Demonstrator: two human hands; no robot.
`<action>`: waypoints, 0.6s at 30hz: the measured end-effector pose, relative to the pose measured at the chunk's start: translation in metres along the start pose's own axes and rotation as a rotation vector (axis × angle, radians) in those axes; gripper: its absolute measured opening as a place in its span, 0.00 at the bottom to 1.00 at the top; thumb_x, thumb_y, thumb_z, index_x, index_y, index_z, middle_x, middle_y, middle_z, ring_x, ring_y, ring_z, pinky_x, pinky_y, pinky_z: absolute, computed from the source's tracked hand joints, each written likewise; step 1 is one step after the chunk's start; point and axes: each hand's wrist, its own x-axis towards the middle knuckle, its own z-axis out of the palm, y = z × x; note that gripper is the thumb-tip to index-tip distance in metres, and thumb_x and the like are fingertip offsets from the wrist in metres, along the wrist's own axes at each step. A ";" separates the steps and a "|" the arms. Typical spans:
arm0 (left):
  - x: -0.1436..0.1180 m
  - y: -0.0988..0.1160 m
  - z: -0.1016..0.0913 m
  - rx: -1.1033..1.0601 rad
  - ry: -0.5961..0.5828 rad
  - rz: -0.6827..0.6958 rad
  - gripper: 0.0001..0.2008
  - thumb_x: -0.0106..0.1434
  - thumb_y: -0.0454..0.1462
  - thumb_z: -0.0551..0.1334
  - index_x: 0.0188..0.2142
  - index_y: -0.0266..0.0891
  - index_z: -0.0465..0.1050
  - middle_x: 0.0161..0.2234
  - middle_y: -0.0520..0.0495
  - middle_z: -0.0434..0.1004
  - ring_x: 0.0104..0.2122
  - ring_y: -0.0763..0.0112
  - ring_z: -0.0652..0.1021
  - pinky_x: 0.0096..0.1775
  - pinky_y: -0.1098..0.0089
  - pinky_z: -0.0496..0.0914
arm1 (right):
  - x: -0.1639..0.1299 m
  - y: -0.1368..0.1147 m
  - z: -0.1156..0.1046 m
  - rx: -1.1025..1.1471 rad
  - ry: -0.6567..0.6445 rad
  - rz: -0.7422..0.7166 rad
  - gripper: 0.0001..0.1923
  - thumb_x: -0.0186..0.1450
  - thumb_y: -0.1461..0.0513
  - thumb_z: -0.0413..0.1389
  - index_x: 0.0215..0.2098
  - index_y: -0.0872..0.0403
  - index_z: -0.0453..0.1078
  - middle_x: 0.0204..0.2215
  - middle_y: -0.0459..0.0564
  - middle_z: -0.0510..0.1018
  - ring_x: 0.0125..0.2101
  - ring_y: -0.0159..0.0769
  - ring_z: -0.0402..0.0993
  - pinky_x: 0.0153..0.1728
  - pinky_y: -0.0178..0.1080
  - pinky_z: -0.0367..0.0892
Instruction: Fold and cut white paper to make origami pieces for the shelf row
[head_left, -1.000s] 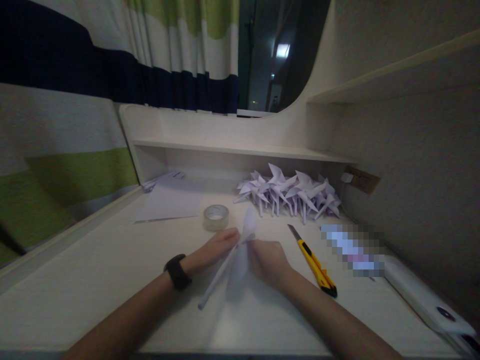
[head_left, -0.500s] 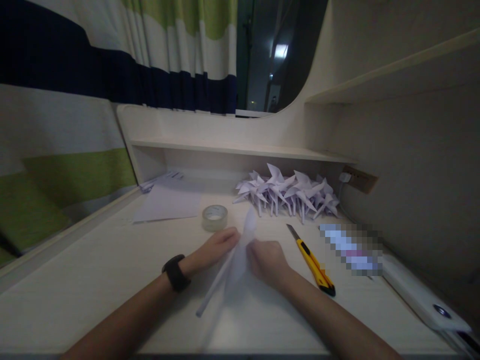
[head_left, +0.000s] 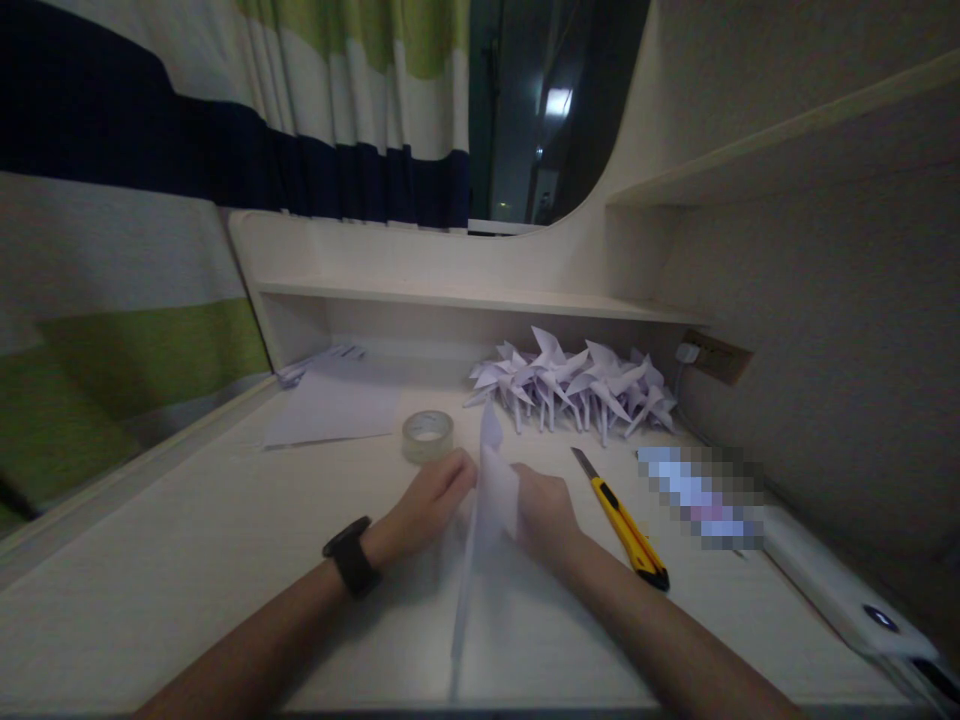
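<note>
Gripping a white paper pinwheel [head_left: 495,505] with blurred, folded blades [head_left: 491,430] and a thin stick [head_left: 462,605] towards six o'clock; held between left hand [head_left: 439,490] at nine, right hand [head_left: 546,508] at three.

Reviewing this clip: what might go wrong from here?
The thin paper of the pinwheel might crease or tear between the left hand and right hand. The knife lies beside the right hand with its blade out, so a sideways slip could mean a cut. The tape, close by the left hand, might get knocked.
</note>
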 end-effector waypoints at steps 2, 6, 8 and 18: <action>-0.001 0.001 0.002 0.057 0.016 0.004 0.15 0.70 0.42 0.47 0.28 0.40 0.59 0.27 0.52 0.63 0.28 0.71 0.65 0.31 0.69 0.59 | 0.002 0.000 -0.002 0.050 0.028 -0.018 0.10 0.57 0.67 0.48 0.36 0.55 0.68 0.32 0.53 0.77 0.29 0.34 0.72 0.27 0.33 0.64; -0.001 0.003 0.003 0.122 0.051 -0.017 0.15 0.70 0.42 0.48 0.28 0.40 0.58 0.25 0.53 0.63 0.26 0.71 0.65 0.29 0.69 0.58 | 0.004 -0.001 -0.004 0.134 0.082 -0.027 0.13 0.58 0.67 0.48 0.41 0.55 0.68 0.38 0.55 0.77 0.30 0.35 0.74 0.28 0.34 0.67; -0.002 0.003 0.003 0.126 0.055 -0.019 0.15 0.70 0.43 0.48 0.28 0.40 0.59 0.25 0.53 0.63 0.26 0.72 0.66 0.29 0.69 0.58 | 0.004 -0.001 -0.004 0.159 0.115 -0.019 0.13 0.59 0.67 0.48 0.41 0.54 0.68 0.37 0.55 0.77 0.31 0.36 0.74 0.28 0.34 0.68; -0.004 -0.003 0.004 0.194 -0.099 0.042 0.15 0.69 0.43 0.51 0.28 0.38 0.62 0.24 0.53 0.65 0.26 0.72 0.66 0.28 0.71 0.57 | 0.006 -0.002 -0.007 0.085 0.136 0.147 0.07 0.61 0.66 0.47 0.34 0.55 0.66 0.31 0.53 0.75 0.28 0.35 0.72 0.27 0.33 0.64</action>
